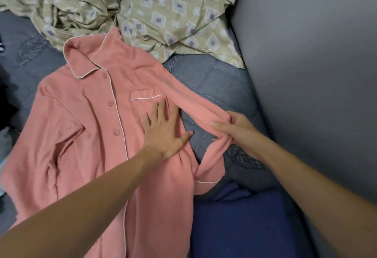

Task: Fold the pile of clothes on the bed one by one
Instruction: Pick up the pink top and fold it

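Note:
A pink button-up pyjama shirt (85,115) with white piping lies front-up on the grey-blue bed cover (216,82), collar toward the far side. My left hand (165,131) rests flat with spread fingers on the shirt's chest, just below the breast pocket. My right hand (238,129) pinches the shirt's right sleeve (204,102) near its middle, lifting it slightly off the bed. The sleeve's cuff (208,180) hangs down toward me. The other sleeve lies folded along the shirt's left side.
A crumpled beige patterned sheet and pillow (163,13) lie beyond the collar. A dark blue cloth (240,227) lies near me at the right. A grey wall or headboard (316,74) borders the bed on the right. Dark clothing (6,98) shows at the left edge.

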Tool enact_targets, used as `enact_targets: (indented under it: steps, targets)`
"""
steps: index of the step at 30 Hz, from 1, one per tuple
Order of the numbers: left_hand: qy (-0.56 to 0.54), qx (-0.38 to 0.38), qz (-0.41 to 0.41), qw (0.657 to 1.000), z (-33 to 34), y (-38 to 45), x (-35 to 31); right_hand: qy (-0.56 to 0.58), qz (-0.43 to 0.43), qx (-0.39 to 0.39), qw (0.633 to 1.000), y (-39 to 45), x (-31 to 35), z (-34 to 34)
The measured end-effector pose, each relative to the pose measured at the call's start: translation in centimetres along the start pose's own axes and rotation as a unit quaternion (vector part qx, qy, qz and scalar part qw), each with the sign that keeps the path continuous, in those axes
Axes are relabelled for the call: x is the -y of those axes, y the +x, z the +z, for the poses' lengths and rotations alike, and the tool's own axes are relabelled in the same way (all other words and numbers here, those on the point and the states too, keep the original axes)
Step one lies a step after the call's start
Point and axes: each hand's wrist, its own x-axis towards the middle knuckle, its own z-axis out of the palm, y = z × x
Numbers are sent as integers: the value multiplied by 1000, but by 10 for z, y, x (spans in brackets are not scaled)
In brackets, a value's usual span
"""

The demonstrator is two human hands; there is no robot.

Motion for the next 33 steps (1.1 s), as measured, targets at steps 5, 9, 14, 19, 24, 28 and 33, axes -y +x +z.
enact_targets:
  steps: [5,9,14,19,24,28,33]
  targets:
    - [-5,-32,10,999,-4,18,-10,-56,58,107,991,9,22,-45]
    - [-11,-45,1,999,-11,32,-14,-441,-23,20,897,23,36,-61]
    - [28,-56,17,998,-13,44,-6,-527,-9,-21,850,17,50,-59]
    - [26,-45,51,997,-18,61,8,-496,-26,38,867,22,35,-67]
    - [6,-25,78,997,-20,66,24,-520,-49,-19,853,23,31,-70]
    - [-9,-28,94,995,-19,59,30,-564,-55,-13,824,24,24,-67]
    - [-4,-21,113,993,-20,37,48,-611,-36,3,791,26,25,-70]
